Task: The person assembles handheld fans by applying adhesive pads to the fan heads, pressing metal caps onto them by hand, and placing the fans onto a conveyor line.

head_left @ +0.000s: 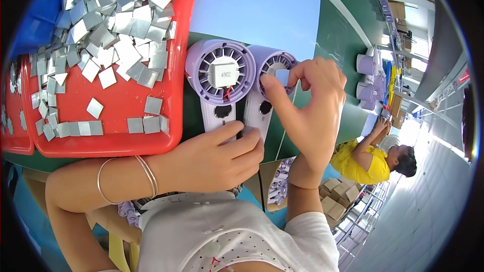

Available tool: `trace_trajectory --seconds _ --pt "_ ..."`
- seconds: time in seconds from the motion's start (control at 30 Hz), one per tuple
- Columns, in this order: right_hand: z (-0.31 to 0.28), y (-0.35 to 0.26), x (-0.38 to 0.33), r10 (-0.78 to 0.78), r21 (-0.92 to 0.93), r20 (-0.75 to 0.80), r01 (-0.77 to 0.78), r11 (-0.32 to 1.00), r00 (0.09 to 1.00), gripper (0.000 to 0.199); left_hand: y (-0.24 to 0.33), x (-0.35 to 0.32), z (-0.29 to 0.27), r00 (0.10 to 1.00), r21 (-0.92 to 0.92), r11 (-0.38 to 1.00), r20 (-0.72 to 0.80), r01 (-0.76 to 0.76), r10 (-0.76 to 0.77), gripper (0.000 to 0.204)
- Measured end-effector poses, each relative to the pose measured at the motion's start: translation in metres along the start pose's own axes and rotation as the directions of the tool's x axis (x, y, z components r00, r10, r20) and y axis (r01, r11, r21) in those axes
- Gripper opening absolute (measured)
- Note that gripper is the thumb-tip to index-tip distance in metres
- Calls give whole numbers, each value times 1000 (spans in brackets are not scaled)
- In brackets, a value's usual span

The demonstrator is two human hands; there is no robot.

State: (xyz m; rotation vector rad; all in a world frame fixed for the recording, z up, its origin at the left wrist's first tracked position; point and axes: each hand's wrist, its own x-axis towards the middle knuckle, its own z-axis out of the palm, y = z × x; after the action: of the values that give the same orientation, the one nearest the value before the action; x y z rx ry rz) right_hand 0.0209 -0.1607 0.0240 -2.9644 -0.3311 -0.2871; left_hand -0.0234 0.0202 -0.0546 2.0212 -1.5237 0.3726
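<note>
Two pale purple handheld fans lie side by side with their round heads away from me. On the left fan (pixel 200 73), a white square piece (pixel 226 75) with printing sits at the hub, and a red wire shows just below it. My left hand (pixel 224 156) is closed over the handles, its fingertips on the right fan (pixel 256 113). Over that fan's head, my right hand (pixel 316 106) pinches a small square metal plate (pixel 282 76) between thumb and forefinger. Whether the plate touches the hub, I cannot tell.
A red tray (pixel 116 147) at left holds many loose square metal plates (pixel 128 30). Beyond the fans lies a light blue sheet (pixel 257 5) on the green table (pixel 338 35). Purple fan parts (pixel 365 90) stand at the far right, near a person in yellow (pixel 365 163). Cardboard boxes (pixel 340 196) are stacked below.
</note>
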Motion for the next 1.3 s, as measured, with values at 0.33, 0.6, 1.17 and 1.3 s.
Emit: trace_trajectory --seconds 0.33,0.6,1.17,1.3 --pt "29 31 -6 245 851 41 -162 499 969 29 2 2 3 1000 -11 1000 -14 12 -12 14" --pt "32 30 -5 325 951 148 -225 214 934 27 1 2 2 1000 -9 1000 -6 12 -12 13" --pt "73 202 97 204 217 -170 -165 962 964 41 -1 3 -1 1000 3 1000 1 -16 16 15" --pt "78 187 107 252 189 -183 -217 958 950 32 -1 -1 -1 1000 1 1000 11 -5 5 16"
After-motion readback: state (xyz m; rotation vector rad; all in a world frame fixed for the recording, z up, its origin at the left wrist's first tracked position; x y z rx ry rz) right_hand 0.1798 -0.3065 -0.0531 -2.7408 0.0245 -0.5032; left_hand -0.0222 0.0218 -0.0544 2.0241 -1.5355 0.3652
